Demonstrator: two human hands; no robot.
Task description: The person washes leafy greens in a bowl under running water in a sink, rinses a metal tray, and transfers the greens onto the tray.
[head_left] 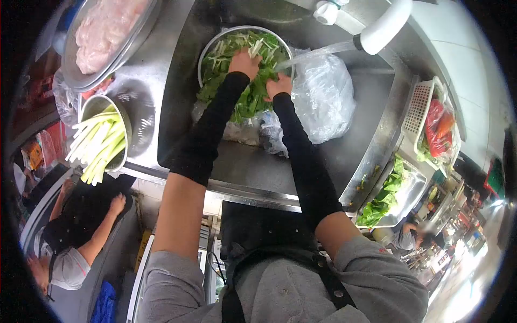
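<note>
A round metal bowl (291, 47) heaped with wet leafy greens (247, 107) stands in the steel sink (253, 172). My left hand (245, 63) is pressed into the middle of the heap, its fingers curled and their tips hidden among leaves and cut stems. At the bowl's right side, my right hand (279, 86) has its fingers closed round some of the leaves. Water pours from the white faucet (382, 28) towards the bowl's right edge, close to my right hand. Clear plastic bags (326, 97) lie in the sink beside and below the bowl.
Left of the sink are a bowl of pale raw meat (102, 35) and a metal bowl of cut green stalks (102, 137). On the right stand a white basket (417, 110) with bagged red vegetables and a tray (412, 188) with greens. A co-worker (81, 231) is at lower left.
</note>
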